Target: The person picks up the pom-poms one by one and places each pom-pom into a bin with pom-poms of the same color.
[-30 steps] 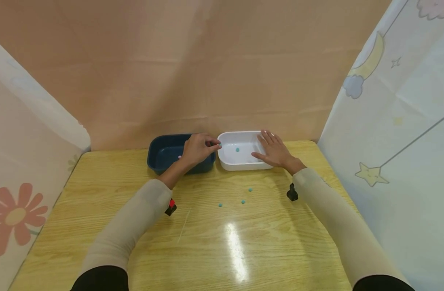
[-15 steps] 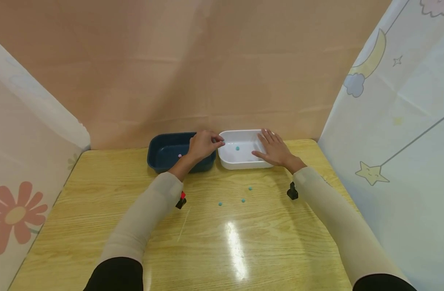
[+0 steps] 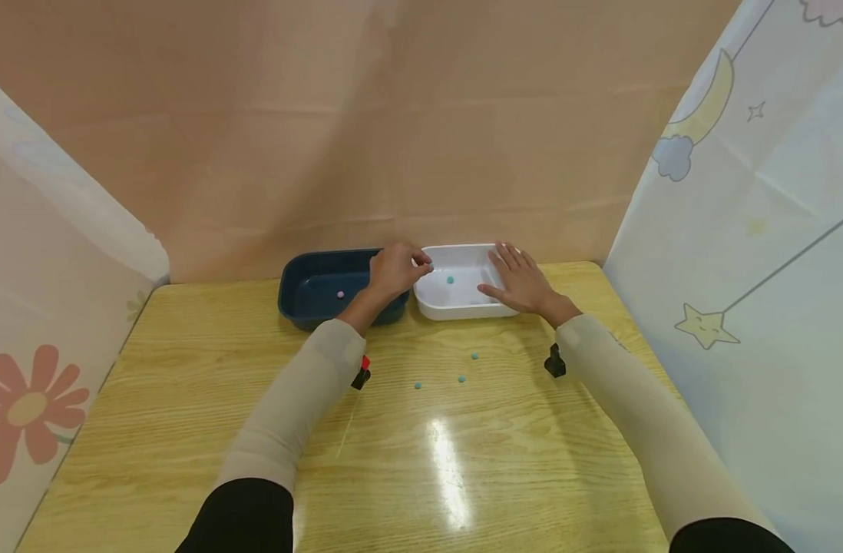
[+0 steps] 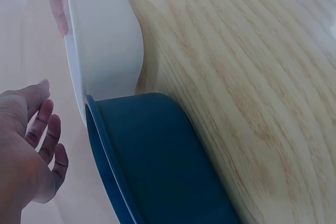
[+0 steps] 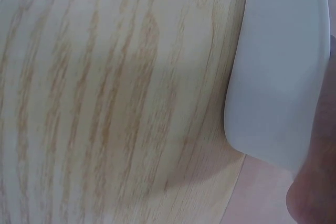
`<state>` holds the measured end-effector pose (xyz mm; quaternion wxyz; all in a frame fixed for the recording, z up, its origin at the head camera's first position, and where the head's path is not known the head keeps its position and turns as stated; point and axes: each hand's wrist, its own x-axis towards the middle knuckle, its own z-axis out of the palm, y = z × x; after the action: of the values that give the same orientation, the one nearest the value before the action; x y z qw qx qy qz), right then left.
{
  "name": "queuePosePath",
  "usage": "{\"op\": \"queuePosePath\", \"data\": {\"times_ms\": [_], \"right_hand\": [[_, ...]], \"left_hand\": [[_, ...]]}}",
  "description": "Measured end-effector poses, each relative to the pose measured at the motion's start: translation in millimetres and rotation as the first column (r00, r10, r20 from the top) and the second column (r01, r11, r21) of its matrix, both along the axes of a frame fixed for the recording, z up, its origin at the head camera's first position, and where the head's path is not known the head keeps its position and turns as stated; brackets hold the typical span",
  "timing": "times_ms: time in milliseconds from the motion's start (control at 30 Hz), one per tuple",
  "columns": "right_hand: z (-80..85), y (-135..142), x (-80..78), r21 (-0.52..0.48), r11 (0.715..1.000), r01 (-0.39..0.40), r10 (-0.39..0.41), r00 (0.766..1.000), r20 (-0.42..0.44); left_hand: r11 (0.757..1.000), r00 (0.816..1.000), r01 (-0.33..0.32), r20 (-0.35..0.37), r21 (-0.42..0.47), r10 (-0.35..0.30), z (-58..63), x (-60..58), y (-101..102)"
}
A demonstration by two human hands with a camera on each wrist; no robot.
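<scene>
My left hand (image 3: 394, 270) is over the right end of the dark blue tub (image 3: 300, 313), its fingertips at the left rim of the white tub (image 3: 466, 314). Thumb and index finger pinch a small teal ball, mostly hidden by the fingers. In the left wrist view the same hand (image 4: 29, 140) shows its other fingers loosely bent. My right hand (image 3: 521, 283) rests with spread fingers on the right end of the white tub. One teal ball (image 3: 451, 279) lies inside the white tub, and a pink ball (image 3: 341, 295) lies in the blue one.
Several teal balls lie on the wooden table (image 3: 186, 399), among them a nearer teal ball (image 3: 418, 385). Both tubs stand side by side at the table's back edge, against a tan backdrop (image 3: 421, 123). Patterned white sheets (image 3: 774, 269) flank the table.
My left hand has moved right and slightly away from me, from over the blue tub to the white tub's left rim, uncovering the pink ball. The right hand stays in place.
</scene>
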<state>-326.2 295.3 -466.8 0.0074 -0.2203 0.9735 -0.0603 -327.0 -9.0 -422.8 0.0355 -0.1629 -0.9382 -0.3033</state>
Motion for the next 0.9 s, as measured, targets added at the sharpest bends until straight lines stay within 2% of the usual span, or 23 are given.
{"op": "queuePosePath", "data": {"times_ms": [167,400,533,900], "right_hand": [[-0.9,0.5,0.1,0.0,1.0,0.001,-0.001,1.0,0.006],[-1.7,1.0,-1.1,-0.011,1.0,0.002,-0.002,1.0,0.008],[-2.2,0.7,-1.7,-0.019,1.0,-0.001,0.001,1.0,0.002],[-0.7,0.9,-0.4,-0.01,1.0,0.005,-0.005,1.0,0.008]], "left_hand": [[1.0,1.0,-0.012,0.024,-0.021,0.012,0.8,-1.3,5.1],[0.997,0.999,-0.045,-0.031,-0.064,0.043,-0.6,-4.8,7.5],[0.996,0.997,-0.064,-0.039,-0.057,0.062,-1.3,-5.5,7.1],[0.998,0.998,-0.048,-0.038,-0.05,0.046,-1.4,-2.8,5.1]]}}
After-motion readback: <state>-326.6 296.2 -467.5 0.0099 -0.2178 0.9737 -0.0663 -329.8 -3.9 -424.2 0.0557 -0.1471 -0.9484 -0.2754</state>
